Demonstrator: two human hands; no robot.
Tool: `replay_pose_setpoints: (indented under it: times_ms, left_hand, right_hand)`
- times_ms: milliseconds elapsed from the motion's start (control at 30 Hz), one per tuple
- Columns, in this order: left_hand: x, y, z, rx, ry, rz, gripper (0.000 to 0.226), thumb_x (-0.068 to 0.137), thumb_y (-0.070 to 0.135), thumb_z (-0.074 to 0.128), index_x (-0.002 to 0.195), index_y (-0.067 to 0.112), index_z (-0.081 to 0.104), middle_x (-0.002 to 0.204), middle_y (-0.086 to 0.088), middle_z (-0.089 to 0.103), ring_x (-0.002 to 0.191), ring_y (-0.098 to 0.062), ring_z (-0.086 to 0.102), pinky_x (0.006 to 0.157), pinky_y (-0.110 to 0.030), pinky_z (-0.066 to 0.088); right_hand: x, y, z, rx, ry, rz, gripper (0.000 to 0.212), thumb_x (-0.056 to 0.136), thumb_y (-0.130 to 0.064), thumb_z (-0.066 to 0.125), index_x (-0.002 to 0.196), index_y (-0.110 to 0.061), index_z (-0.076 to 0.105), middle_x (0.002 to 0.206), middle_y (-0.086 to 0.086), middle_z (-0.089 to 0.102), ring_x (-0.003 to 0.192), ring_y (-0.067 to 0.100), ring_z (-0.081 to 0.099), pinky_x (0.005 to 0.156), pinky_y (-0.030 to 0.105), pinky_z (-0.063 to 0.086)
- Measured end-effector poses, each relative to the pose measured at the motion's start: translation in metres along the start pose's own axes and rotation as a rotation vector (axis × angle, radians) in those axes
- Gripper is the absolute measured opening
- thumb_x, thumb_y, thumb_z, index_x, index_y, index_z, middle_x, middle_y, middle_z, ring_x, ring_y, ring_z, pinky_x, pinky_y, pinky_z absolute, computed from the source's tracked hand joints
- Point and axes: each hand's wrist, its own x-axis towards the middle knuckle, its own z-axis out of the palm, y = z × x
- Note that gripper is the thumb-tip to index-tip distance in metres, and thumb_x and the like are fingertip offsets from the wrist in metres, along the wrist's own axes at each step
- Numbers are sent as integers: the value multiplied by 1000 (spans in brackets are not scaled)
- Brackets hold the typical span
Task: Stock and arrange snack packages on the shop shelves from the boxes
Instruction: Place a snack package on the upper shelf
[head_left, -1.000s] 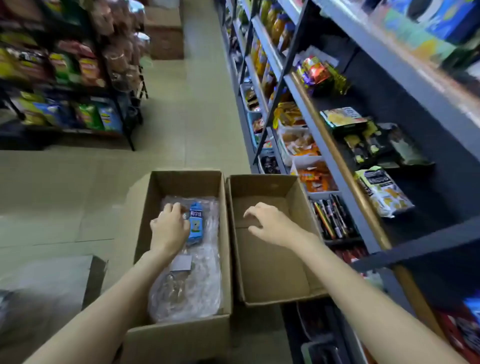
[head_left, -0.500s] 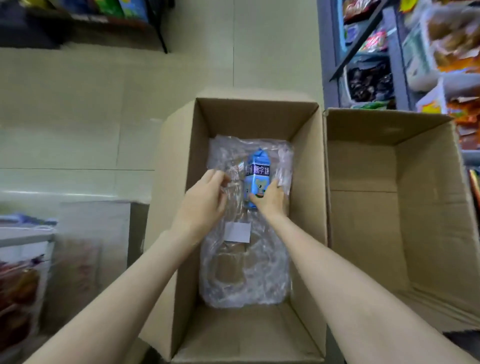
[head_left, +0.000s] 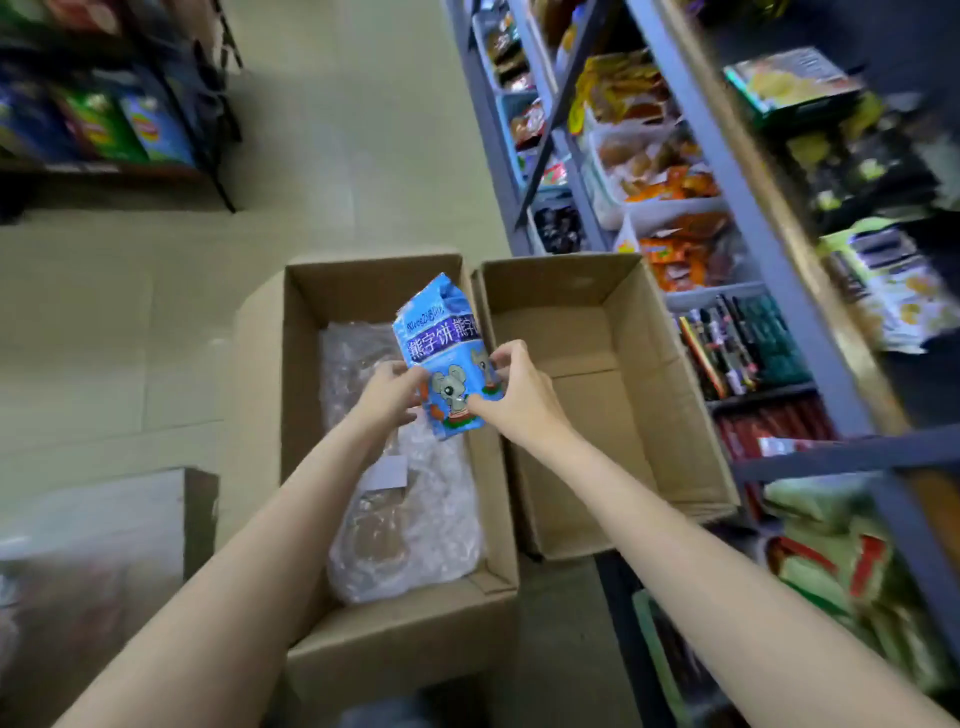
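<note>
A blue snack carton (head_left: 441, 338) with a grey mouse drawing is held upright above two open cardboard boxes. My left hand (head_left: 387, 395) grips its lower left edge and my right hand (head_left: 514, 392) pinches its lower right side. Under it, the left box (head_left: 311, 441) holds a crumpled clear plastic bag (head_left: 415, 519) with a white label. The right box (head_left: 649, 389) shows only its bare cardboard bottom. The shop shelves (head_left: 737, 171) with snack packs run along the right.
Grey metal uprights and shelf edges (head_left: 810, 457) stand close to the right box. White trays of orange snack packs (head_left: 670, 228) fill the lower shelves. A dark rack of crisp bags (head_left: 119, 124) stands far left across the tiled floor. A blurred box (head_left: 93, 551) sits at lower left.
Both hands have lifted the blue carton out of the plastic bag in the left box; it now hangs above the boxes' shared edge. The view has swung back toward the shelves.
</note>
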Motion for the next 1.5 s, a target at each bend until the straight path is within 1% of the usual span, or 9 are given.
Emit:
replay_pose_setpoints:
  times_ms: [167, 267, 400, 600, 700, 867, 1100, 1333, 1500]
  left_hand:
    - [-107, 27, 86, -161, -285, 61, 12, 90, 15, 46, 80, 17, 52, 64, 2, 50, 46, -6, 39, 53, -21, 28]
    - [-182, 20, 154, -129, -590, 64, 14, 90, 17, 45, 82, 15, 55, 70, -3, 52, 56, -13, 40, 57, -23, 32]
    - [-297, 18, 253, -1, -910, 248, 23, 76, 8, 63, 95, 20, 57, 86, 1, 69, 64, -11, 61, 64, -22, 46]
    - [-449, 41, 352, 134, -1348, 548, 51, 68, 0, 64, 114, 21, 56, 102, 2, 71, 90, -15, 67, 72, -27, 53]
    - [-495, 60, 380, 180, -1459, 716, 53, 72, 1, 64, 120, 23, 54, 110, 4, 69, 94, -10, 66, 73, -23, 52]
    - [-533, 85, 421, 407, -1140, 1179, 34, 87, 0, 60, 119, 5, 51, 120, -11, 58, 90, -14, 61, 70, -19, 49]
    - [-490, 133, 463, 736, -340, 1939, 65, 79, 16, 66, 139, 14, 39, 137, -16, 39, 118, -38, 38, 98, -50, 37]
    - [-469, 178, 511, 1182, -265, 2134, 78, 85, 50, 56, 147, 31, 13, 157, -5, -2, 143, -34, -3, 112, -57, 7]
    - [-455, 189, 532, 1138, -337, 2173, 76, 86, 51, 54, 147, 28, 15, 150, -6, 21, 141, -33, 6, 113, -53, 6]
  right_hand:
    - [-123, 15, -105, 76, 162, -11, 53, 78, -22, 73, 118, -10, 41, 97, -6, 49, 94, 16, 52, 80, 36, 49]
    - [-223, 56, -165, 159, 234, 56, 54, 82, -20, 71, 125, -13, 38, 111, 1, 50, 101, 15, 53, 76, 28, 49]
    - [-367, 103, -231, 220, 469, 98, 53, 79, -1, 71, 120, -12, 39, 105, 2, 56, 82, 7, 56, 71, 14, 47]
    - [-529, 92, -305, 66, 944, 23, 39, 73, -11, 79, 93, -25, 49, 100, -6, 58, 94, 9, 55, 73, 20, 39]
    - [-572, 88, -331, -41, 1155, -3, 45, 69, -22, 83, 104, -17, 55, 107, 5, 65, 96, 15, 59, 72, 25, 40]
    - [-597, 101, -368, -55, 1395, 12, 83, 68, -16, 83, 135, -14, 33, 120, 2, 63, 110, 21, 60, 81, 30, 47]
    - [-552, 125, -430, -109, 1395, 180, 117, 71, -17, 82, 150, -29, -5, 128, 4, 58, 109, 23, 60, 80, 30, 45]
    - [-483, 152, -504, -86, 1430, 363, 88, 67, -23, 85, 133, -18, 27, 118, 7, 61, 105, 28, 60, 76, 36, 48]
    - [-468, 159, -522, -653, 1414, 687, 81, 78, -31, 74, 138, -3, 27, 143, 17, 29, 130, 32, 30, 103, 36, 30]
